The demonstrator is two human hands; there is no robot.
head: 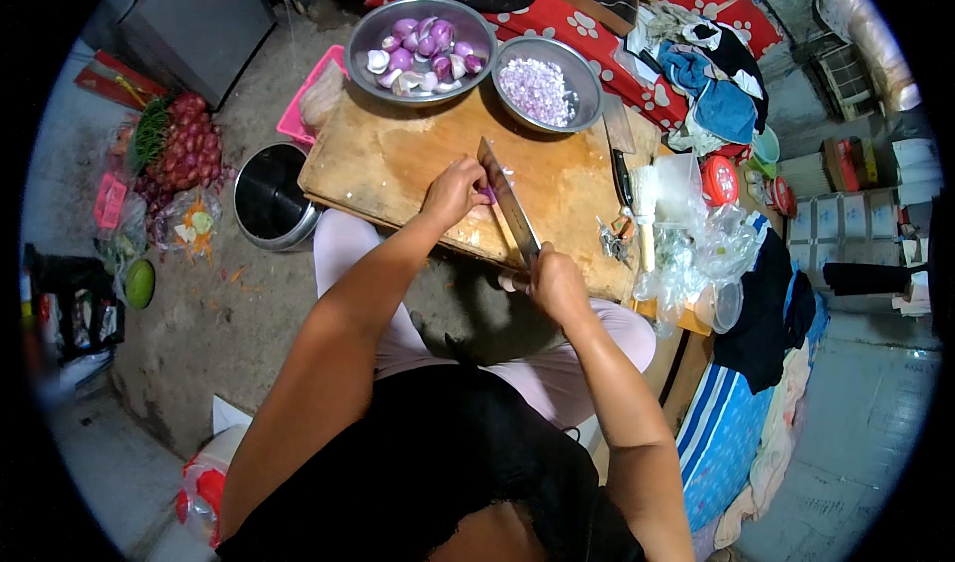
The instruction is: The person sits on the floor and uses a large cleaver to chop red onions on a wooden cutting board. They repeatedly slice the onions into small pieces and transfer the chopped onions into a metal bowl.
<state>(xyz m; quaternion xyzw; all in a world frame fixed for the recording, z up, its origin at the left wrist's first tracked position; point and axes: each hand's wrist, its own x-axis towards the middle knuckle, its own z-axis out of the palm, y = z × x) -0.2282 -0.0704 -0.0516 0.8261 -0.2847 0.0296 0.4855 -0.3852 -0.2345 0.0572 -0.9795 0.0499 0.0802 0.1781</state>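
Observation:
My left hand (455,193) presses a piece of purple onion (488,194) against the wooden cutting board (403,159). In my right hand (558,282) is the handle of a cleaver (509,196). Its broad blade stands on edge right beside the onion and my left fingertips. A few small onion bits lie by the far side of the blade. At the back of the board, a large metal bowl (358,62) holds peeled purple onions (401,59), some of them cut. To its right, a smaller metal bowl (589,118) contains finely diced onion (536,88).
A second knife (619,152) lies along the board's right side, beside a brush (644,204), a bunch of keys (615,241) and plastic bags (701,256). On the floor to the left stand a metal pot (272,196) and a net sack of red onions (186,144).

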